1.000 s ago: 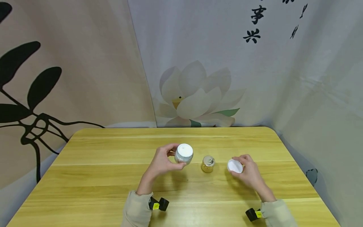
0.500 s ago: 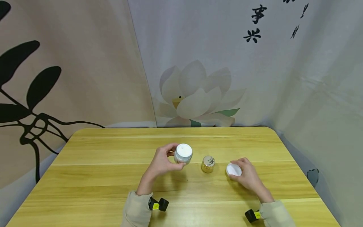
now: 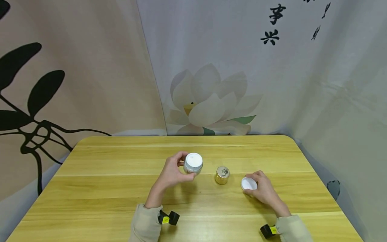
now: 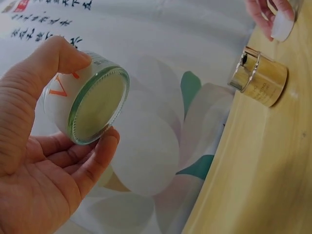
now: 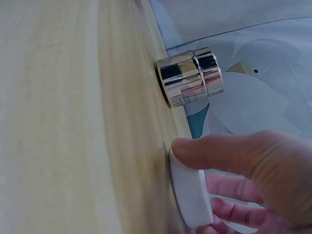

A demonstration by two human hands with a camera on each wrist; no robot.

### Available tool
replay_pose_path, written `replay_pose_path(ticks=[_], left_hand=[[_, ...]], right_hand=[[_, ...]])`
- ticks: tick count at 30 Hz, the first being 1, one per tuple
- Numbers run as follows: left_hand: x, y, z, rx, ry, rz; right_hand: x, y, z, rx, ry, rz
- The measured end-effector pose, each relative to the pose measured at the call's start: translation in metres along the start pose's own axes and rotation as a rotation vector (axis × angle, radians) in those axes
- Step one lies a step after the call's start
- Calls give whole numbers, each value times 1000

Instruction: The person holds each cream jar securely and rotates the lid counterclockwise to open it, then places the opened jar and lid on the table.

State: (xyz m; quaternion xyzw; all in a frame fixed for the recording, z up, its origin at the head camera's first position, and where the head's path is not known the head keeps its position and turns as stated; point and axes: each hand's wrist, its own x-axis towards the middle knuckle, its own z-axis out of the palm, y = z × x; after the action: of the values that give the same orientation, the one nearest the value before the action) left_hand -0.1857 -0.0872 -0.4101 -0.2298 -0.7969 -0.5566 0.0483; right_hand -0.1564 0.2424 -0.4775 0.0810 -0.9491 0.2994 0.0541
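My left hand (image 3: 173, 171) grips a small glass jar (image 3: 193, 163) by its sides, raised above the table. White shows at the jar's top in the head view; its pale round base (image 4: 101, 106) and orange lettering face the left wrist camera. On the right, my right hand (image 3: 263, 189) pinches a round white lid (image 3: 249, 184) between thumb and fingers, its hollow side up. In the right wrist view the lid's edge (image 5: 190, 192) lies right at the tabletop. Between the hands stands a shiny gold jar (image 3: 222, 175) with its patterned cap on, touched by neither hand.
The wooden table (image 3: 121, 188) has rounded far corners. Behind it hangs a pale cloth backdrop (image 3: 211, 50) with a printed lotus, dark leaves and writing. Black devices with yellow labels sit at both wrists.
My right hand has lowered the white lid toward the tabletop and slightly toward me. The left hand's jar has shifted a little to the left.
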Motion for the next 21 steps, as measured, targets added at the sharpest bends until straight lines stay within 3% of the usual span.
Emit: replay_pose_path(ticks=[8, 21], left_hand=[[-1, -5, 1, 62, 32, -18], [-5, -18, 4, 129, 46, -112]], right_hand=[[-1, 0, 1, -4, 4, -7], [-1, 1, 0, 17, -10, -9]])
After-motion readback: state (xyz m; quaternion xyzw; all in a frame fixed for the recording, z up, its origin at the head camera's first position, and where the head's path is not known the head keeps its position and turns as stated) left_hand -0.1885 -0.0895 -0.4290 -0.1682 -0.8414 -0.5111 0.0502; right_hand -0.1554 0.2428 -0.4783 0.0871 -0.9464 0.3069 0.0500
